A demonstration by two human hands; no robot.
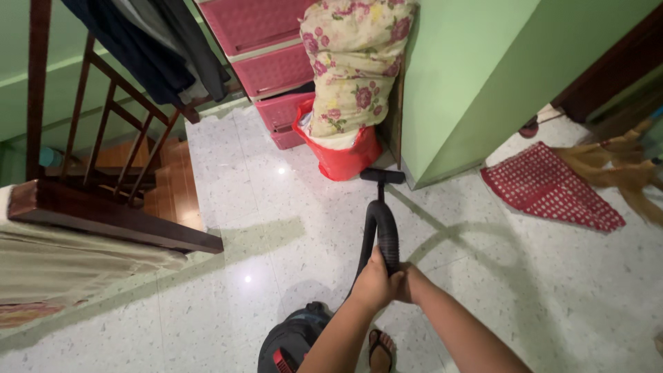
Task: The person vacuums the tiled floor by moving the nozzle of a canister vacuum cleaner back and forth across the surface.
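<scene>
black ribbed vacuum hose [384, 231] runs straight ahead from the hands, its long axis pointing away from the person toward the corner of the green wall [456, 83]. at its far end a flat black floor nozzle [382, 176] lies crosswise on the pale speckled floor [276, 207], just beside a red bag [345, 155] topped with a flowered bundle [356, 62]. both hands meet on the near end of the hose: the left hand [375, 283] is clenched around it from the left, and the right hand [409, 283] sits tight against it on the right, mostly hidden behind the left, apparently gripping the same hose. neither hand is clearly nearer to the nozzle; they sit side by side. the hose looks glossy, dark and curved in a slight arch before dropping to the nozzle. below the forearms a dark vacuum body [293, 342] with a red detail rests on the floor, beside a sandalled foot [381, 349]. a red dotted mat [552, 186] lies well apart to the right.
</scene>
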